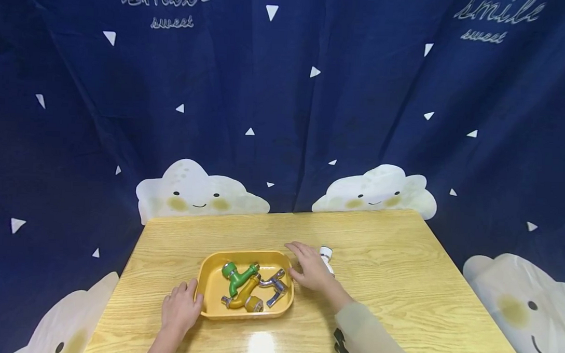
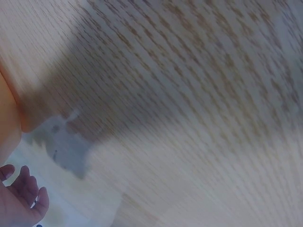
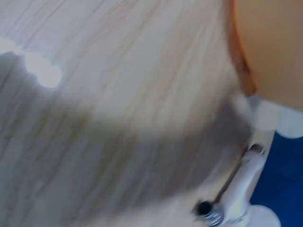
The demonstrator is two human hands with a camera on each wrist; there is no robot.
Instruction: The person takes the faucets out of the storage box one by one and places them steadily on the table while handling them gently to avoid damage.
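Observation:
A yellow tray (image 1: 245, 316) sits on the wooden table with a green tap (image 1: 240, 278), a mustard-yellow tap (image 1: 246, 296) and a chrome tap (image 1: 275, 286) lying in it. My left hand (image 1: 181, 308) rests at the tray's left side, fingers loosely bent and thumb against the rim. At the right side, my right hand (image 1: 311, 267) reaches along the rim with fingers fairly straight and thumb near the edge. A white tap (image 1: 326, 255) lies on the table just beyond the right hand, partly hidden by it; the right wrist view shows this white tap (image 3: 239, 187) too.
The table (image 1: 400, 284) ends at a dark blue curtain (image 1: 276, 93) with clouds and triangles. Beside the right sleeve (image 1: 370, 335) is a small black item (image 1: 340, 343). The left wrist view holds mostly table, plus a hand at lower left; whose, I cannot tell.

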